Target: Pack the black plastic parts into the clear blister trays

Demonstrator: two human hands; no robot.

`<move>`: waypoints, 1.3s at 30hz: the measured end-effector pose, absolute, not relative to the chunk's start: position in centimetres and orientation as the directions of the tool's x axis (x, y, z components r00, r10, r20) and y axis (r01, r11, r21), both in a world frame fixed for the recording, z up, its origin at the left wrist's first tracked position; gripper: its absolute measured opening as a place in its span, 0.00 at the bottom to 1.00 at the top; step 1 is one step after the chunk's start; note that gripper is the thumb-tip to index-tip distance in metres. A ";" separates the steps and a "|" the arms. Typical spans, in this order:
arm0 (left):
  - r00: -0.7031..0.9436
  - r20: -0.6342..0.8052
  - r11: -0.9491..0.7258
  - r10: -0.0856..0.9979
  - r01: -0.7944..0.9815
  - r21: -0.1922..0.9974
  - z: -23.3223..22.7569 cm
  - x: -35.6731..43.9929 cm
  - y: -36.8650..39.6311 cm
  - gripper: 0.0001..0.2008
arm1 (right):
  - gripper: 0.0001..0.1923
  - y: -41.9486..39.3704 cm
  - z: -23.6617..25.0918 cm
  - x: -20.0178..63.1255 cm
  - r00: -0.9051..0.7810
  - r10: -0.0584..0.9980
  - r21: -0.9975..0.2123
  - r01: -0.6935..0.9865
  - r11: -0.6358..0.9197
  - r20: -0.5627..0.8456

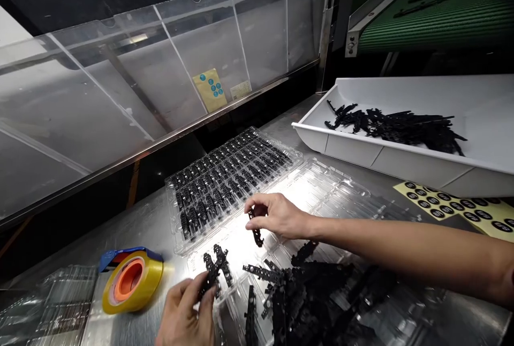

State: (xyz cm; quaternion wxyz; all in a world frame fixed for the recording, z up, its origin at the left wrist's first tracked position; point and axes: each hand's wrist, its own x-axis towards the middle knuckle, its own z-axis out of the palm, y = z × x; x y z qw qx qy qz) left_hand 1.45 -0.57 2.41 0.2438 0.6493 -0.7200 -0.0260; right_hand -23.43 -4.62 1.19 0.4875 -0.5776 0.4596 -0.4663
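Note:
Pinched between the fingers of my left hand [188,308] are a few black plastic parts [214,268], long and narrow with small holes. My right hand [277,215] grips one similar black plastic part [257,234] above a clear plastic tray [341,188]. A heap of loose black parts [309,298] lies below my right forearm, close to me. Beyond my hands, a clear compartment tray [175,249] holds rows of these black parts. What exactly the parts are, I cannot tell.
A roll of yellow tape [155,281] with a dispenser lies at left, beside stacked clear trays [66,303]. At right stands a white bin [401,161] with more black parts. Sticker sheets [453,207] lie before it. A green conveyor belt [433,30] runs above; a translucent panel [120,94] borders the table.

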 end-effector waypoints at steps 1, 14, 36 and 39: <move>-0.174 0.335 0.260 -0.926 -0.937 0.232 2.6 2.0 -1.7 0.11 | 0.12 -4.9 1.1 -23.2 0.100 -0.988 -0.987 -0.094 -0.130 0.120; -0.766 -0.023 0.765 -0.642 -0.642 0.045 1.1 0.2 -9.2 0.24 | 0.08 -4.6 0.2 -23.7 0.184 -0.982 -0.661 -0.742 -0.112 -0.040; -0.427 0.139 0.449 -0.893 -0.854 0.264 -1.4 0.4 -5.0 0.16 | 0.15 -5.9 1.0 -17.1 0.270 -0.953 -0.337 -0.917 -0.211 -0.136; -0.430 0.210 0.475 -0.878 -0.833 0.282 -1.6 1.0 -4.1 0.15 | 0.15 -5.2 1.4 -17.8 0.280 -0.951 -0.358 -0.908 -0.218 -0.130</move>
